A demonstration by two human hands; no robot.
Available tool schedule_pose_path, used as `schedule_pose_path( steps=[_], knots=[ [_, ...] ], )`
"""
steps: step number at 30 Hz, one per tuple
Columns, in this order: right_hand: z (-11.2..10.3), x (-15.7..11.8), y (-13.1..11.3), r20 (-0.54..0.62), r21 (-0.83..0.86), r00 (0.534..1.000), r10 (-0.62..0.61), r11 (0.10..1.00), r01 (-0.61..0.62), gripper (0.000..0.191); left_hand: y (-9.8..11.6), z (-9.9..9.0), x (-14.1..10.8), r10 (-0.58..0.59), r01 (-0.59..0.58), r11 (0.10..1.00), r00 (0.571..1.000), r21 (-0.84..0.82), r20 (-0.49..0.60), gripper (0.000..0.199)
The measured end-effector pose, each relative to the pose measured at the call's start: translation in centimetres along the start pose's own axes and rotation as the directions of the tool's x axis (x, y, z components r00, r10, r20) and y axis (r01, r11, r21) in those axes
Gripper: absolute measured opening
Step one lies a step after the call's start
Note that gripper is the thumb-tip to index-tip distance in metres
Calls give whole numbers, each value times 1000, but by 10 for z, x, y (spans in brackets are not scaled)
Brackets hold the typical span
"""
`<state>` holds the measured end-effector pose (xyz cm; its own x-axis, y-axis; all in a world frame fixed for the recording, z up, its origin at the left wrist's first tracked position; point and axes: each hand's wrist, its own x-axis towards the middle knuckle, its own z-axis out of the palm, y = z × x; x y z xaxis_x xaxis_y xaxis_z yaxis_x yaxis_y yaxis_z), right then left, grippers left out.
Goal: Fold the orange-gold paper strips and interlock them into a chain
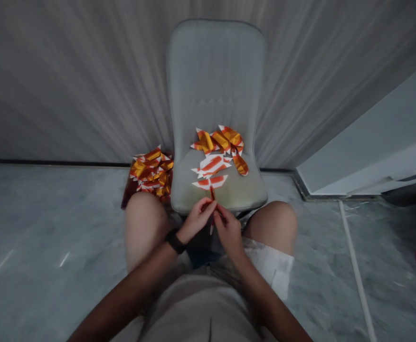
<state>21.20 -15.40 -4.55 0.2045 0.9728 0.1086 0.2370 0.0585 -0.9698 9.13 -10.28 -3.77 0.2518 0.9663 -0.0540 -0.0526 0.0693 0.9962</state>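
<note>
My left hand [198,219], with a black band on the wrist, and my right hand [228,232] meet over the front edge of the chair. Between their fingertips they pinch a narrow folded paper strip [212,192], reddish with a pale tip at the lower end. Just beyond my hands, white-and-orange folded papers [213,165] lie on the grey chair seat [241,192]. Behind these, several gold, orange and white folded papers [231,137] are spread near the backrest. My fingers partly hide the strip.
A dark red container [126,195] heaped with gold folded papers [151,167] stands left of the chair, by my knee. The chair backrest [217,66] is close to a grey curtain-like wall [87,80]. A white cabinet-like block [372,152] is at the right.
</note>
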Motion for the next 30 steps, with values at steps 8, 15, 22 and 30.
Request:
schedule_pose_path(
  steps=[8, 15, 22, 30],
  knots=[
    [-4, 72, 2, 166, 111, 986, 14, 993, -32, 40, 20, -30, 68, 117, -140, 979, 981, 145, 152, 41],
    [-1, 169, 11, 243, -43, 964, -113, 991, 127, 39, 26, -51, 154, 188, -225, 966, 949, 126, 251, 37],
    [8, 238, 26, 303, 60, 948, -99, 995, 84, 48, 21, -63, 202, 83, -74, 996, 946, -40, 312, 35],
    [-7, 238, 15, 320, 36, 943, -87, 996, 80, 45, 26, -58, 211, 21, -18, 1000, 935, -14, 355, 32]
  ],
)
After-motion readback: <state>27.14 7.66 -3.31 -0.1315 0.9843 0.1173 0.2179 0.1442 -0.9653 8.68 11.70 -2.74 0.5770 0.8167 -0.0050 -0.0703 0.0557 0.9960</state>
